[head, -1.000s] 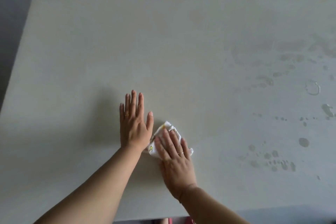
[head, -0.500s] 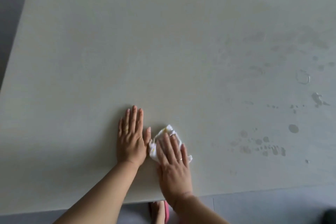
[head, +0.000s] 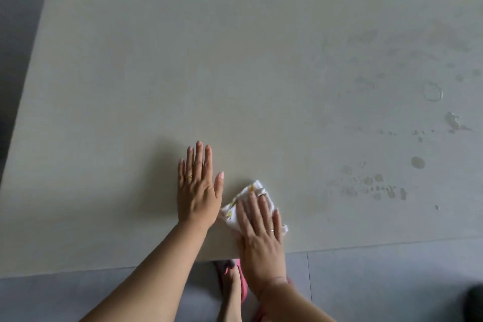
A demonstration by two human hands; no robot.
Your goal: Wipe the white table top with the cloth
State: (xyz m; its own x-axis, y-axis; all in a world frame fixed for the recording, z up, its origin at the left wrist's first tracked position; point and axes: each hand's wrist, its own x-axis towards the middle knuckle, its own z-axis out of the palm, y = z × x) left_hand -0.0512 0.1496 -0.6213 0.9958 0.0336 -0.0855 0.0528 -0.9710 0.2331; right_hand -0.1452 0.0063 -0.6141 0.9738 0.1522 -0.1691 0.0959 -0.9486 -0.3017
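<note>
Head view. My right hand [head: 261, 227] lies flat, fingers spread, palm down on the cloth [head: 249, 197]; it presses the cloth rather than gripping it, nothing closed around it. The cloth sits near the table's [head: 183, 60] front edge, a little right of centre, just beside the thumb side of my left hand [head: 198, 191]. That hand is also open and flat on the bare top, holding nothing; I judge it a brace.

The cloth is a small, bunched white piece with faint yellow print, its corners showing beyond the fingers. I judge it light, soft and limp: it should fold and creep under the palm, so broad downward pressure over its middle suits it better than a pinch at a corner. Whether it is damp I cannot tell.

The top is a wide, smooth, matte off-white slab with squared edges, likely rigid and low in friction. Droplets [head: 376, 188], a ring mark [head: 432, 91] and dull smears lie well to the right, apart from the cloth; I judge that region as not yet wiped. A foot in a pink slipper [head: 243, 287] shows below the edge on grey floor [head: 379, 282].
</note>
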